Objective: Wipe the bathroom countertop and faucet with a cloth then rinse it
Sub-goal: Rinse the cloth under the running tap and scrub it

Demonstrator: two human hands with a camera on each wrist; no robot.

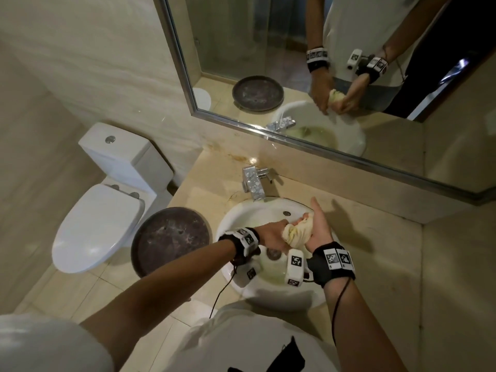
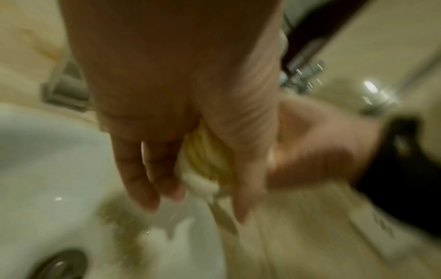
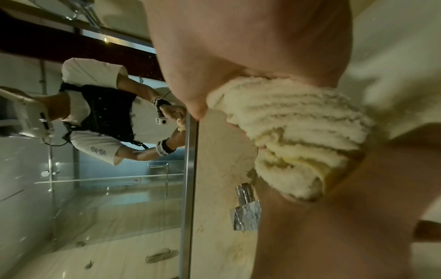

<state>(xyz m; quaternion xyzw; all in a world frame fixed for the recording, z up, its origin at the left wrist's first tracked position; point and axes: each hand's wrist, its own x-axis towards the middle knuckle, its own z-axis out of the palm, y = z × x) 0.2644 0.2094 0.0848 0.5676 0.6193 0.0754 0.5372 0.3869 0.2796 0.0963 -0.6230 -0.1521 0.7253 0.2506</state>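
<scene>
From the head view, the only markings are black-and-white square codes on the wrist bands (no words can be read there). The room is a bathroom with pale marble-look walls, a framed mirror (image 1: 295, 84), a white toilet (image 1: 107, 200) and a dark round tray (image 1: 171, 238) on the beige bench (image 1: 375, 237). A chrome faucet (image 1: 255, 185) stands behind the white sink (image 1: 241, 213). Over the basin, the left hand (image 1: 272, 234) and right hand (image 1: 318, 229) hold a bunched pale yellow cloth (image 1: 296, 232) between them, the left hand's fingers curled round one end, the right palm cupping the other.

The left wrist view is blurred: the left hand (image 2: 181, 94) grips the cloth (image 2: 207, 160) above the sink (image 2: 47, 160) and its drain (image 2: 59, 264).

In the right wrist view the cloth (image 3: 298, 132) looks ribbed, fluffy and twisted into a wad, pinched by the right hand (image 3: 250, 47). The mirror reflection shows a shirt with writing too small to read.
</scene>
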